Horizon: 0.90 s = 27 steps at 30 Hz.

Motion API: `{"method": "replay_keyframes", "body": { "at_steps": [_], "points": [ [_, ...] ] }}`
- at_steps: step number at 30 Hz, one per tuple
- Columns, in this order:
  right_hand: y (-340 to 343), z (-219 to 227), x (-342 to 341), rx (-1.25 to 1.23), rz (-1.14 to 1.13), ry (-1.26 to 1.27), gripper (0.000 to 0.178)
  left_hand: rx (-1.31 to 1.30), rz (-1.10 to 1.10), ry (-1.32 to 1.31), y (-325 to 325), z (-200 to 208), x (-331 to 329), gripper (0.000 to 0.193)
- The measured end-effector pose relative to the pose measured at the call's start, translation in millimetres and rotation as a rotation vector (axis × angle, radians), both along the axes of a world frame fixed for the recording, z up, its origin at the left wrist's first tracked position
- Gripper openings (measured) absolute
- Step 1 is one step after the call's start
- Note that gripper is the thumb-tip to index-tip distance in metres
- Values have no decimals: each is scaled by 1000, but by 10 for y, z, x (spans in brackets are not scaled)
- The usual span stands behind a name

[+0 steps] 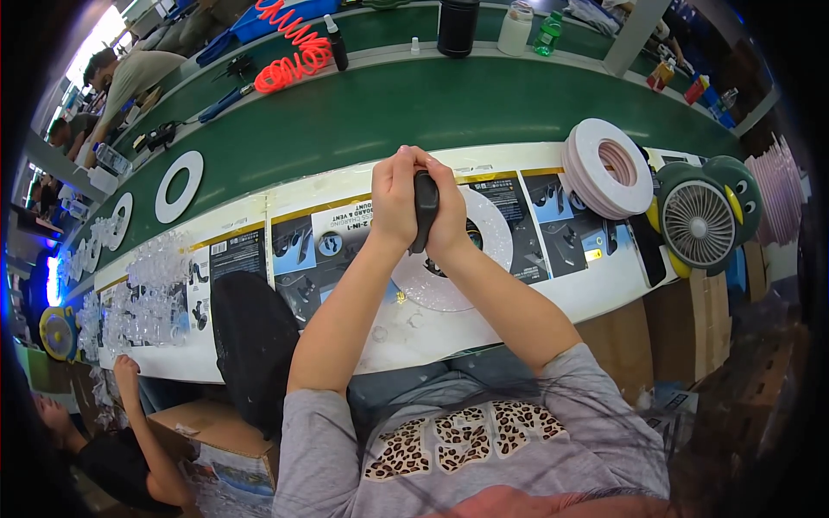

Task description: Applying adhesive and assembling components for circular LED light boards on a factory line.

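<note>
— What are the two hands doing?

— Both are closed around one small black part [425, 207], held upright between them. The left hand [393, 203] grips it from one side with the fingers curled over the top; the right hand [449, 220] presses on the other side. The part is dark and mostly covered, so I cannot tell just what it is.

— Where is it held?

— Above the table [596, 298], over a flat clear ring [484, 250] that lies right beneath the hands on printed sheets [302, 250]. Whether the part touches the ring I cannot tell.

— What lies around the hands?

— To the right of the right hand, a stack of white and pink rings [604, 168] stands on the table, and further right a small fan [699, 223] with a green, bird-like body. To the left of the left hand, well apart, sits a heap of clear plastic pieces [155, 285]. Beyond the hands runs a green belt [389, 112] with a single white ring [179, 186] on it, and further back a coiled orange hose [294, 47]. Near the left forearm, a black chair back [250, 341]. At the lower left another person's hand [126, 367] reaches up to the table edge.
</note>
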State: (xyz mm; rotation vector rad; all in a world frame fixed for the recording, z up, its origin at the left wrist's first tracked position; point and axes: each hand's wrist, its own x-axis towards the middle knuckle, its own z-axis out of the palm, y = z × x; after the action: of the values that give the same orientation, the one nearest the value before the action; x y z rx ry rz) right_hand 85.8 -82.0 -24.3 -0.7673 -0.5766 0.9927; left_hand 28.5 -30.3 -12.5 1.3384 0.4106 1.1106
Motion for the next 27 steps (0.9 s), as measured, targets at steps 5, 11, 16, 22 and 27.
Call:
{"method": "replay_keyframes", "body": {
  "at_steps": [5,11,16,22,27],
  "points": [
    [36,-34,-17,0,-31,8,42,0,7,6,21,-33,5,45],
    [53,27,166,-90,-124,148,37,107,29,132,62,233,-19,38],
    [-30,277,604,4,-66,401,38,513,256,250,-200,851,-407,16],
    [-134,202,1306,-4,-207,736,40,943,-140,823,-869,971,-563,19],
    [-196,275,1458,-35,-125,796,42,1214,-128,1136,-1071,255,-440,49]
  ]
}}
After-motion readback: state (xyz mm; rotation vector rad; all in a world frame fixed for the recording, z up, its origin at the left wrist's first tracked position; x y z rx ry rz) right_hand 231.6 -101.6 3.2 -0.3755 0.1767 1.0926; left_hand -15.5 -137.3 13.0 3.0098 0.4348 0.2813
